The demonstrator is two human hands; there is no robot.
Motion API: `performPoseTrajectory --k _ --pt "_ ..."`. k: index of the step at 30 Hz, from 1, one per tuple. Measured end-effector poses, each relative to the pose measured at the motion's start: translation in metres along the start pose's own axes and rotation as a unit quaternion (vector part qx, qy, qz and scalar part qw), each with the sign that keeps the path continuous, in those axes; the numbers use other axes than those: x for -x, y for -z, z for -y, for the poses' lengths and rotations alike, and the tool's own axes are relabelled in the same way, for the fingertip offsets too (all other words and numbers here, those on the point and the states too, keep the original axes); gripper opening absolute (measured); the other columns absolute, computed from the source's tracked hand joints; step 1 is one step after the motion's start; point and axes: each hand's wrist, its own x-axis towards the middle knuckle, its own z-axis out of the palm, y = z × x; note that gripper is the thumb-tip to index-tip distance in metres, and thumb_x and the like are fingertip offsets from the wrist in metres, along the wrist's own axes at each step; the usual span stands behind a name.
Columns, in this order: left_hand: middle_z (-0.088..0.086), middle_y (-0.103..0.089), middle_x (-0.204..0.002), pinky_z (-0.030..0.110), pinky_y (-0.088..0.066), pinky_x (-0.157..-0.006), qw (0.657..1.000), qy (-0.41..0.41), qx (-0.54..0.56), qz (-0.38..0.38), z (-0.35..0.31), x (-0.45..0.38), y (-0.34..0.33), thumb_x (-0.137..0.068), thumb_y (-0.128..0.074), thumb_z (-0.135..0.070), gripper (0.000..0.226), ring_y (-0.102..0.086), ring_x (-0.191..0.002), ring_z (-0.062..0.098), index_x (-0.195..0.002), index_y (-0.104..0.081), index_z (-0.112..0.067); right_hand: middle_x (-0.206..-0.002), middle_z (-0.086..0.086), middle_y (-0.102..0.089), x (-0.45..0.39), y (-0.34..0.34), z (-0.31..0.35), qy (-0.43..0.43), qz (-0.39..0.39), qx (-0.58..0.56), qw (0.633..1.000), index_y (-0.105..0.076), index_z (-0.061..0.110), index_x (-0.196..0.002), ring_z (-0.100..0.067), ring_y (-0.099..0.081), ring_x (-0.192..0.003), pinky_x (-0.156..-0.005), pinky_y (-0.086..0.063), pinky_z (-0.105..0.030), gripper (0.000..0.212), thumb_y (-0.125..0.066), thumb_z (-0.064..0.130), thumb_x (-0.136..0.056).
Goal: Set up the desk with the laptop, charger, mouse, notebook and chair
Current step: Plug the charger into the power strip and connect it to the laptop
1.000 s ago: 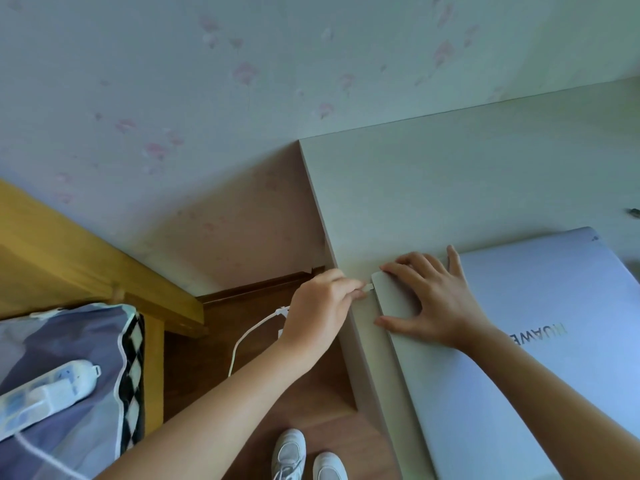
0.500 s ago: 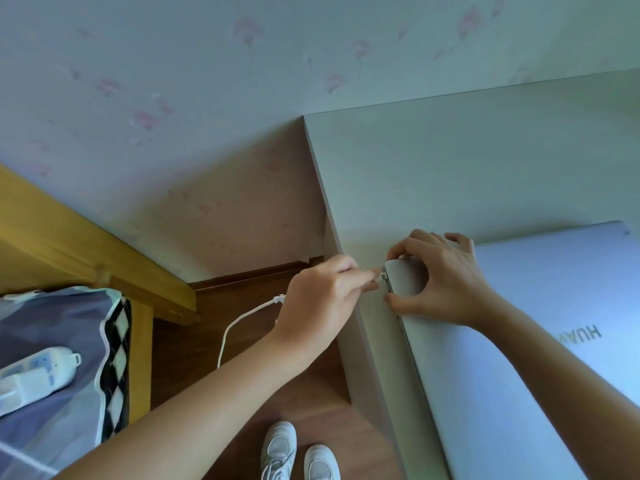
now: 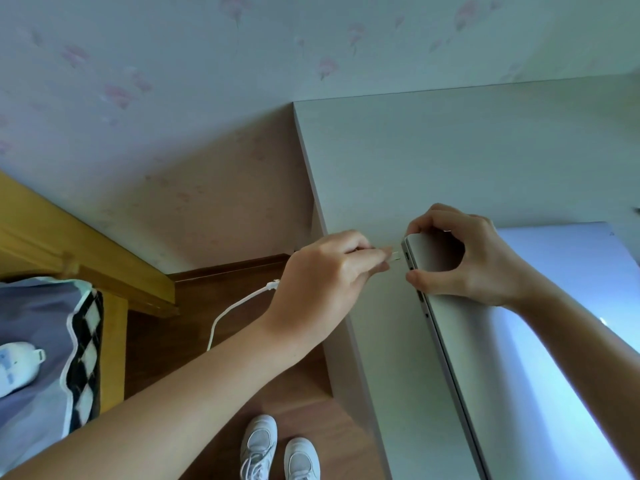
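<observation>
Wall [image 3: 207,98]: pale wallpaper with faint pink flower marks, fills the top of the view.
Desk [image 3: 450,161]: light grey top, its far-left corner butts against the wall, left edge runs down toward the camera.
Bed frame [image 3: 86,258]: yellow wood, left of the desk, with grey bedding [image 3: 34,341] that has a black-and-white diamond trim; a white power strip [image 3: 15,368] lies on the bedding at the frame's left edge.
Floor [image 3: 214,306]: brown wood between bed and desk; two white sneakers [image 3: 277,448] at the bottom.
Laptop [image 3: 554,358]: silver, lid closed, flat on the desk, its left side just inside the desk's left edge, ports visible along that side.
Right hand [image 3: 464,258]: fingers curled over the laptop's far-left corner, thumb on the left side edge, gripping it.
Left hand [image 3: 325,282]: over the desk's left edge, thumb and fingers pinching the charger plug [image 3: 395,255].
Plug tip sits just beside the laptop's left-side port; cannot tell if it touches.
Charger cable [image 3: 235,306]: white, trails from under the left hand down off the desk toward the floor.
</observation>
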Motion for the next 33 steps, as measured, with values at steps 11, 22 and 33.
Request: performPoseTrajectory --k 11,22,33 --pt "0.006 -0.071 -0.082 0.039 -0.054 -0.058 1.000 -0.010 0.004 0.000 0.001 -0.001 -0.006 -0.088 -0.067 -0.008 0.014 -0.066 -0.071 0.025 -0.098 -0.076 -0.009 -0.081 0.012 -0.056 0.000 -0.008 -0.001 -0.006 -0.007 0.022 1.000 -0.064 0.024 -0.085 -0.007 -0.054 -0.077 -0.085 -0.037 -0.038 0.038 -0.073 0.039 -0.052" --pt "0.007 -0.071 -0.082 0.038 -0.054 -0.057 1.000 -0.017 0.004 0.000 0.007 0.003 -0.010 -0.089 -0.064 -0.009 0.015 -0.066 -0.071 0.026 -0.098 -0.076 -0.006 -0.081 0.013 -0.056 -0.003 -0.011 -0.004 -0.010 -0.009 0.030 0.999 -0.060 0.031 -0.083 -0.004 -0.054 -0.079 -0.088 -0.038 -0.041 0.042 -0.063 0.053 -0.048" --pt "0.006 -0.069 -0.075 0.037 -0.052 -0.053 1.000 0.006 -0.015 -0.014 0.011 -0.004 -0.025 -0.083 -0.068 -0.005 0.011 -0.064 -0.066 0.025 -0.089 -0.077 -0.007 -0.082 0.015 -0.056 -0.009 -0.022 -0.016 -0.014 -0.027 0.067 0.997 -0.055 0.037 -0.081 0.001 -0.052 -0.081 -0.095 -0.035 -0.041 0.039 -0.058 0.058 -0.048"
